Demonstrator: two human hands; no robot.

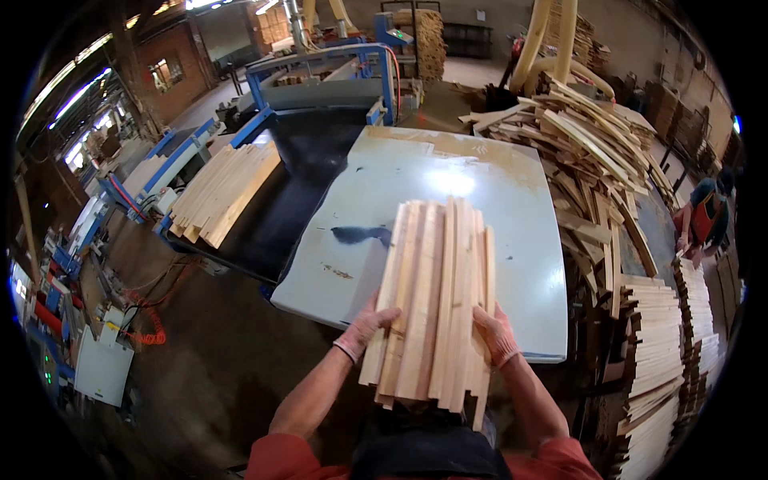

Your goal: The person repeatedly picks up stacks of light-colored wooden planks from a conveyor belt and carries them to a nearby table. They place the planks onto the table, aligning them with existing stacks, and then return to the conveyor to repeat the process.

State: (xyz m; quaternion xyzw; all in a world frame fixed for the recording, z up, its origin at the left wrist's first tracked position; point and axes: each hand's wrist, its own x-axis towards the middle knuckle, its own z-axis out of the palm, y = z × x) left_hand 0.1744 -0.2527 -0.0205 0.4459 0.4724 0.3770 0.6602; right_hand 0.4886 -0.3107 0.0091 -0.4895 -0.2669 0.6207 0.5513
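Note:
Between my gloved hands is a bundle of pale wooden strips (428, 304), side by side with uneven ends. My left hand (370, 326) grips its left edge, the thumb lying over the top. On the opposite edge my right hand (496, 332) is closed the same way, thumb on top. The far part of the bundle lies over a light grey tabletop (328, 276), and its near ends stick out past the table's front edge toward my body. The undersides of the strips and most of my fingers are hidden.
Left of the table, a black conveyor belt (308, 164) runs under a blue machine frame (320, 54), with another row of wooden strips (228, 188) on it. A loose heap of boards (588, 144) lies at right, above stacked strips (652, 352). A co-worker (704, 210) stands far right.

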